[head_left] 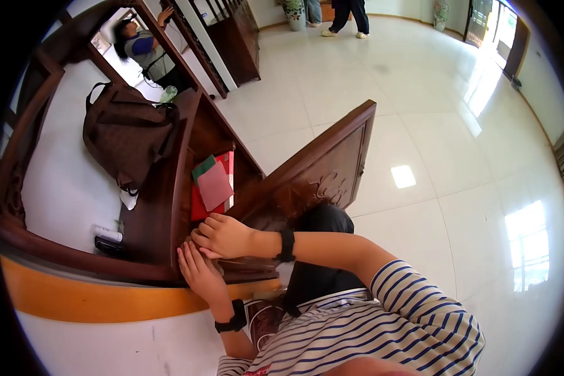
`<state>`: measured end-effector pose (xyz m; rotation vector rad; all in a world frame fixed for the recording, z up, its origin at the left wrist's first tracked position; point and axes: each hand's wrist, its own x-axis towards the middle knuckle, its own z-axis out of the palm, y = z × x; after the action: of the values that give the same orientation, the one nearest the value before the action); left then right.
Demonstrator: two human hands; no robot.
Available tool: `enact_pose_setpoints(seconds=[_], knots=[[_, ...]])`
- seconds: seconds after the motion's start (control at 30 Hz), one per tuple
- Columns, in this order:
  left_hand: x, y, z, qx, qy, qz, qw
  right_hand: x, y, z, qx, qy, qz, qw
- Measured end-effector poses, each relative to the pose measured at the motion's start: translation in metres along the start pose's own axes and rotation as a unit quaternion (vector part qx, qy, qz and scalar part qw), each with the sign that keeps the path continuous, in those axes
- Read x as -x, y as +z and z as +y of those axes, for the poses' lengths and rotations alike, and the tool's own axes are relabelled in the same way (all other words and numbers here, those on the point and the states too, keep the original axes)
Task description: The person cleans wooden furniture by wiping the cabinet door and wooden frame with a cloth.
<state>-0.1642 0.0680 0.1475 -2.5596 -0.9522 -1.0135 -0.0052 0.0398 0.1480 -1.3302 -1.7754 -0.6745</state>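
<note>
Where a broad floor of glossy cream tiles (395, 147) spreads out, a dark reddish-brown wooden cabinet (151, 216) with carved trim stands along one side, its lower compartment exposed. From that compartment a dark wooden door with a carved relief panel (316, 172) swings outward over the floor, near the person's bent knee. On the cabinet's upper surface slumps a dark brown soft bag with handles (128, 131), leaning against the white wall behind. At the near front corner of the compartment, the person's two hands meet. The right hand (227, 237) lies over the tips of the left, its fingers bent and close together; the left hand (200, 274) reaches up from below, its fingers fairly straight with narrow gaps, against the wooden edge. Something brownish shows between the palms, but I cannot tell what it is or whether either hand grips it. Inside the compartment, just beyond the right hand, lies a bright red flat folder (198, 202), partly covered by a dull pink rectangular booklet (215, 187). Smaller still, a visible piece of a green booklet (203, 166) sticks out beside the pink one.
</note>
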Motion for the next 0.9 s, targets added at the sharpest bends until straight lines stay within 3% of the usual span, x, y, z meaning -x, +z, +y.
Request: enact_pose_setpoints(seconds=[0.1,0.17,0.2,0.23,0.27,0.33,0.47,0.53,0.67,0.73,0.8,0.9], knots=[[-0.007,-0.006,-0.002,0.0,0.024,-0.024,0.999,0.006,-0.005,0.011,0.005,-0.035,0.024,0.999],[-0.021,-0.004,0.011,0.017,0.06,-0.054,0.997,0.018,-0.022,0.031,0.032,-0.009,-0.038,0.999],[-0.028,0.009,0.024,0.033,0.093,-0.025,0.995,0.026,-0.037,0.046,0.018,0.003,-0.042,0.999],[-0.04,0.015,0.045,0.035,0.115,-0.037,0.992,0.035,-0.056,0.065,0.004,0.014,-0.054,0.998],[-0.049,0.029,0.063,0.035,0.159,-0.022,0.986,0.048,-0.073,0.086,0.081,-0.015,-0.03,0.996],[-0.076,0.05,0.121,0.101,0.205,-0.013,0.973,0.071,-0.125,0.121,0.102,0.038,0.014,0.994],[-0.114,0.1,0.242,0.115,0.274,0.012,0.955,0.13,-0.209,0.196,0.264,0.09,-0.032,0.96],[-0.126,0.131,0.298,0.123,0.288,0.073,0.947,0.147,-0.245,0.224,0.347,0.082,-0.04,0.933],[-0.144,0.157,0.377,0.14,0.256,0.071,0.954,0.167,-0.285,0.248,0.369,0.152,-0.049,0.916],[-0.153,0.163,0.393,0.173,0.255,0.05,0.95,0.172,-0.29,0.261,0.309,0.254,0.008,0.916],[-0.164,0.16,0.401,0.198,0.257,-0.015,0.946,0.186,-0.279,0.279,0.365,0.248,0.072,0.894],[-0.17,0.174,0.4,0.212,0.273,-0.009,0.938,0.181,-0.238,0.273,0.301,0.462,0.192,0.812]])
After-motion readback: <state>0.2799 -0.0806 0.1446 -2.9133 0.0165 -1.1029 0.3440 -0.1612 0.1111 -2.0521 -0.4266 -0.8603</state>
